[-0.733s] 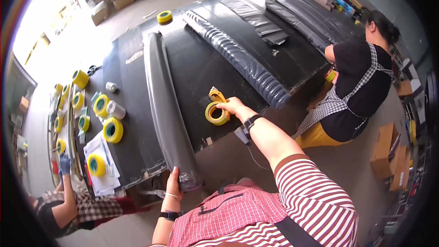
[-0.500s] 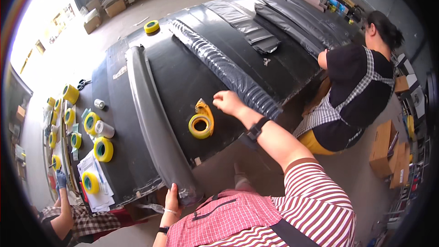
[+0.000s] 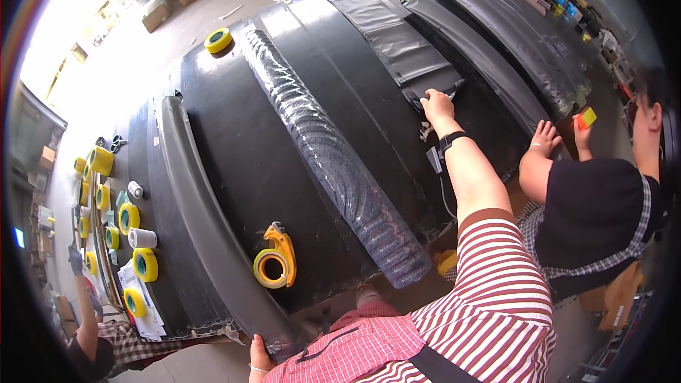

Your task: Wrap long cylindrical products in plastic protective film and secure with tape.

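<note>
At the near left of the table, my left hand is closed at the end of a long roll wrapped in dark grey film. Part of that hand is hidden by the roll. My right hand reaches far out, its fingers curled closed on the near end of a flat black plastic sheet. Its fingertips are partly hidden. Between the rolls lies a yellow-orange tape dispenser. Closer to my right arm is a ribbed dark roll in clear film.
Several yellow tape rolls and papers line the table's left side. One tape roll sits at the far edge. A co-worker on the right touches another wrapped roll. Another person's arm shows at lower left.
My right hand has moved away and right, from above the table beside the ribbed roll to the black sheet. My view has shifted right. The co-worker holds a small yellow-and-red thing.
</note>
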`<state>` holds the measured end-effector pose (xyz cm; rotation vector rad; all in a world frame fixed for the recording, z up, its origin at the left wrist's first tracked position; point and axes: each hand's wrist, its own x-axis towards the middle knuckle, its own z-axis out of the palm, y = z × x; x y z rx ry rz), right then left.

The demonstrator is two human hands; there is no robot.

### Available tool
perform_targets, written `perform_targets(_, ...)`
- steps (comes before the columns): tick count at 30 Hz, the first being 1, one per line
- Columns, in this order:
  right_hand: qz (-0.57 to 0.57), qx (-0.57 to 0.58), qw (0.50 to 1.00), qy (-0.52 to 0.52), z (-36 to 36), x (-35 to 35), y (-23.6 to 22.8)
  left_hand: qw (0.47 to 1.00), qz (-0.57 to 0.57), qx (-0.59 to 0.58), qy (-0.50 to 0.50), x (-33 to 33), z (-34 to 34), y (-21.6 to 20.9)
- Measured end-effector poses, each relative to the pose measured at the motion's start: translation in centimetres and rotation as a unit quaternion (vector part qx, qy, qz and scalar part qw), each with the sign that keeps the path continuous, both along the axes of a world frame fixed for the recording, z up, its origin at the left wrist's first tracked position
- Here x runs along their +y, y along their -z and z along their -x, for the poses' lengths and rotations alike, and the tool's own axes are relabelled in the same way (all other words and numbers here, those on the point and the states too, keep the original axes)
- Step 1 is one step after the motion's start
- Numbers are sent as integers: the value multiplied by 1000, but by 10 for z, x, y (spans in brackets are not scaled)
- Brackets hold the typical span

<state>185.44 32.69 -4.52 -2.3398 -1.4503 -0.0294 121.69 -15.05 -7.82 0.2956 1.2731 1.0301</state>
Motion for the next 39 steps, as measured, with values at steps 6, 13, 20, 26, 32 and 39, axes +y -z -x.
perform_targets(6,84,-30,996,-20,-23,26,19,998,25,-49,-24,0,-3,-2)
perform_targets(13,37,43,998,37,-22,32,17,960,242,-114,-76,-2,4,-7)
perform_targets(20,-153,11,987,-39,-6,39,-62,972,121,189,68,42,5,-53)
perform_targets(26,-243,184,906,-294,181,-67,-184,859,-203,464,70,113,25,-97)
perform_targets(32,-109,443,774,-440,389,-243,-220,825,-403,338,207,156,-65,-178)
perform_targets(39,-29,601,693,-397,446,-364,-207,889,-397,216,76,103,22,-173)
